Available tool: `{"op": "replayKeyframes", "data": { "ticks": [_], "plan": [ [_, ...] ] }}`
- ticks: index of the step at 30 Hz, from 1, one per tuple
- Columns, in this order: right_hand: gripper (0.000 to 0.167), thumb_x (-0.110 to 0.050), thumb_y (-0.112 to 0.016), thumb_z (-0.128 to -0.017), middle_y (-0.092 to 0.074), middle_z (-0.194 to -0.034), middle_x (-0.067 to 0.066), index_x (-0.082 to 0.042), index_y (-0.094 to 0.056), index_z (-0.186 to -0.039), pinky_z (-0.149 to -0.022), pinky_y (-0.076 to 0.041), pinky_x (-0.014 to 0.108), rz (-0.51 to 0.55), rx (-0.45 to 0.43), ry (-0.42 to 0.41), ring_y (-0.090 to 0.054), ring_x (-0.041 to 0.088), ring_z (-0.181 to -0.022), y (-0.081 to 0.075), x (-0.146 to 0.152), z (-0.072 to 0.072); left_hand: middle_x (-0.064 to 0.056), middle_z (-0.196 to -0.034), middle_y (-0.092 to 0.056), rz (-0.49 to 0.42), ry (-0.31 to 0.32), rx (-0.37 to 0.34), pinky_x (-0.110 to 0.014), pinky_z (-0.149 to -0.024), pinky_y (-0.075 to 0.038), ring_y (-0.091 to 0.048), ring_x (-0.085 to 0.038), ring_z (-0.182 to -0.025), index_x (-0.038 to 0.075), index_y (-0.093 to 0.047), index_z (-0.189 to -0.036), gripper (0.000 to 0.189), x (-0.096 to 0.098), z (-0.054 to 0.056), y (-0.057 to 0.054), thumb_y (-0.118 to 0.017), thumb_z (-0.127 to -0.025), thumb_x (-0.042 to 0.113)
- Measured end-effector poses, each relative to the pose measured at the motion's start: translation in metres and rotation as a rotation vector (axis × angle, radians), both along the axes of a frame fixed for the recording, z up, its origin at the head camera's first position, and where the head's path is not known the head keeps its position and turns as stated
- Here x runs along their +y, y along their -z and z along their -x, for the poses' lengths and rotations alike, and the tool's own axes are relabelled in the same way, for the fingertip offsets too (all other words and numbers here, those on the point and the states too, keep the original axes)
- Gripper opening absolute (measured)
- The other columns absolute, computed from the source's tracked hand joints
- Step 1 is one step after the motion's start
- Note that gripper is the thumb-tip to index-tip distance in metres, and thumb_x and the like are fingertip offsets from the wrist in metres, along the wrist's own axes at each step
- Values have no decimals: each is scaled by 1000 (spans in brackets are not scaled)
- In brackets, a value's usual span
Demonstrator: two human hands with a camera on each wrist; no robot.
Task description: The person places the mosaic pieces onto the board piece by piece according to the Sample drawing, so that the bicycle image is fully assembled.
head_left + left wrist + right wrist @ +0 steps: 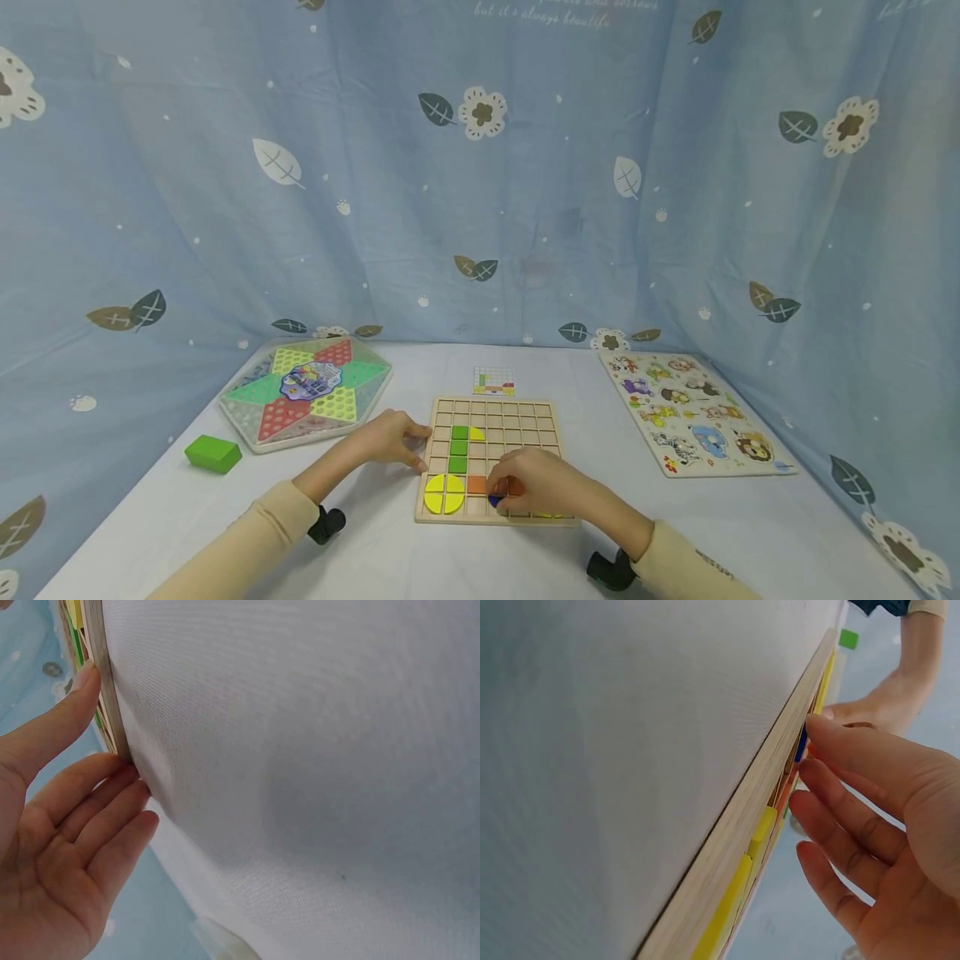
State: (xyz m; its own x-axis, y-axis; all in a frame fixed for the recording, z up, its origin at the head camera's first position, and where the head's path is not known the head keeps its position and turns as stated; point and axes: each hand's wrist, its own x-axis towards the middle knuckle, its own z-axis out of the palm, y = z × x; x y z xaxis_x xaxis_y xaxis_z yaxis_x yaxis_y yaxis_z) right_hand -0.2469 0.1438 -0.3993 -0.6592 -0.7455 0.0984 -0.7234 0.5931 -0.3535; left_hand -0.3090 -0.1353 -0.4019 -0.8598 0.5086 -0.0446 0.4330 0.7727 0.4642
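A wooden grid board (517, 421) lies on the white table, and my left hand (390, 437) steadies its left edge. In the left wrist view, the thumb (86, 679) and fingertips touch the board's side, the fingers fairly straight. Low in the grid, my right hand (536, 482) pinches a small blue piece (802, 744) between thumb and index finger. Green squares (458, 448), a yellow quarter-circle (476, 434), a yellow circle of quarter pieces (444, 493) and an orange square (476, 484) sit in the cells. More orange and yellow pieces are partly hidden by the right hand.
A small pattern card (493, 381) lies behind the board. At the left are a hexagonal game box (311, 392) and a green block (213, 454). An animal puzzle board (693, 417) lies at the right. A blue patterned curtain (525, 208) hangs behind the table.
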Motion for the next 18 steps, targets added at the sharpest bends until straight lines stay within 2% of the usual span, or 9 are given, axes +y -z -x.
{"op": "replayKeyframes", "data": {
  "ticks": [9, 12, 18],
  "plan": [
    [14, -10, -80, -79, -64, -80, -17, -18, -74, -89, -73, -48, 16, 28, -19, -4, -56, -3, -74, 0, 2, 1, -10, -122, -65, -3, -3, -7, -43, -88, -50, -59, -30, -112, 6, -68, -119, 59, 1, -1, -1, -88, -68, 28],
    [14, -11, -80, -79, -64, -80, -17, -17, -75, -90, -74, -48, 17, 22, -26, -1, -56, -3, -74, 0, 2, 1, -10, -122, -65, -3, -3, -11, -43, -88, -50, -59, -30, -113, 5, -68, -119, 60, 1, -2, -1, -88, -68, 28],
    [15, -17, -79, -81, -66, -84, -17, -16, -76, -96, -74, -48, 17, 41, -71, 4, -56, -1, -76, -2, 5, 1, -11, -123, -64, -5, 37, -12, -45, -91, -49, -58, -32, -115, 3, -67, -121, 60, -1, -2, -3, -86, -70, 28]
  ]
}}
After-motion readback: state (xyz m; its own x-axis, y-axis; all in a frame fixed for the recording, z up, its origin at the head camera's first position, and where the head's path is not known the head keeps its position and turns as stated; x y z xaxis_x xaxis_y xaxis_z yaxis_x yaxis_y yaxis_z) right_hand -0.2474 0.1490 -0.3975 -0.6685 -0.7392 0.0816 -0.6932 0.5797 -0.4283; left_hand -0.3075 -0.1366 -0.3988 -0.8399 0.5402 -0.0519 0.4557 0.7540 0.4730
